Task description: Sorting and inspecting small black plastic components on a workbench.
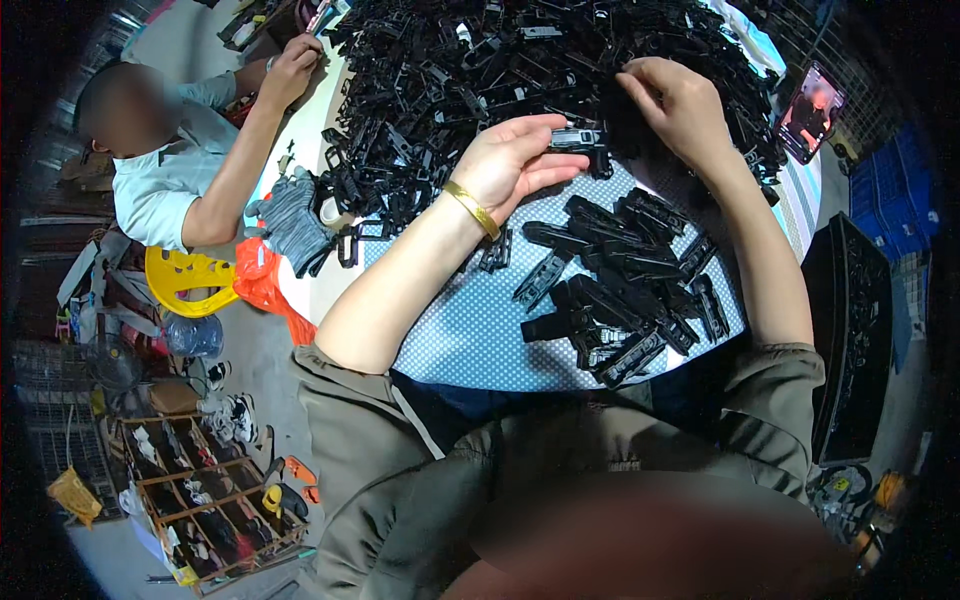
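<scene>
My left hand [510, 162], with a gold bangle at the wrist, holds a small black part [578, 138] with a shiny metallic face between thumb and fingers. To its right, my right hand [682, 102] reaches to the near edge of a big pile of black parts [450, 75]. Its thumb and fingertips are bent together against the pile; whatever they grip is lost among the dark pieces. Below my hands, a smaller heap of long black parts [625, 270] lies on a blue dotted cloth [450, 335].
Across at the left, another person [175, 160] sits at the table with one hand raised. A grey glove [292, 222] and a roll of tape [335, 212] lie by the pile. A phone [812, 112] stands at right. A yellow stool [190, 285] and shoe rack [205, 490] are on the floor.
</scene>
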### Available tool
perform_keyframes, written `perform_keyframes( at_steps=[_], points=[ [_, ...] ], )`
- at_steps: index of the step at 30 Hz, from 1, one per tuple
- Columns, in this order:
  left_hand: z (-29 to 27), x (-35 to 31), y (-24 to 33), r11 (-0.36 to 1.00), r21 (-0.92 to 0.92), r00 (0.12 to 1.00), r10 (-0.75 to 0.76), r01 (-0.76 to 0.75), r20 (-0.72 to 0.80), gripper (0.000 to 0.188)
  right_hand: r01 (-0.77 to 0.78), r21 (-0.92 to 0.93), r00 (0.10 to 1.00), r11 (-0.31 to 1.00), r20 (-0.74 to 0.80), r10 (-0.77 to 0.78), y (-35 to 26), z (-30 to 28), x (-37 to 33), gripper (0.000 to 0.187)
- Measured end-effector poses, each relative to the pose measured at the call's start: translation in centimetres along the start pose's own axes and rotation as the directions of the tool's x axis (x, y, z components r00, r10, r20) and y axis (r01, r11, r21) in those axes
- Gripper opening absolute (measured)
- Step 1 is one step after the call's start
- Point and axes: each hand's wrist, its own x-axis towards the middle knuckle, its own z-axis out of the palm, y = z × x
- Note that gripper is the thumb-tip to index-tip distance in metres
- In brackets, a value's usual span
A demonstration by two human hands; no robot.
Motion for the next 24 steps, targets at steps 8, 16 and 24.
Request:
perform_keyframes(
  at_steps=[8, 16, 24],
  points=[
    [-0.6, 0.3, 1.4, 0.963, 0.0, 0.939, 0.262, -0.269, -0.224, 0.029, -0.12, 0.286, 0.971, 0.951, 0.235, 0.052, -0.7, -2.1, 0.3, 0.012],
    [-0.8, 0.3, 1.4, 0.948, 0.0, 0.928, 0.311, -0.318, -0.206, 0.028, -0.024, -0.015, 0.843, 1.0, 0.536, 0.029, -6.8, -0.2, -1.8, 0.024],
    [-0.5, 0.1, 0.7, 0.971, 0.115, 0.955, 0.23, -0.211, -0.186, 0.03, -0.356, 0.428, 0.893, 0.83, 0.419, 0.167, -4.9, -0.8, -1.1, 0.025]
  ],
)
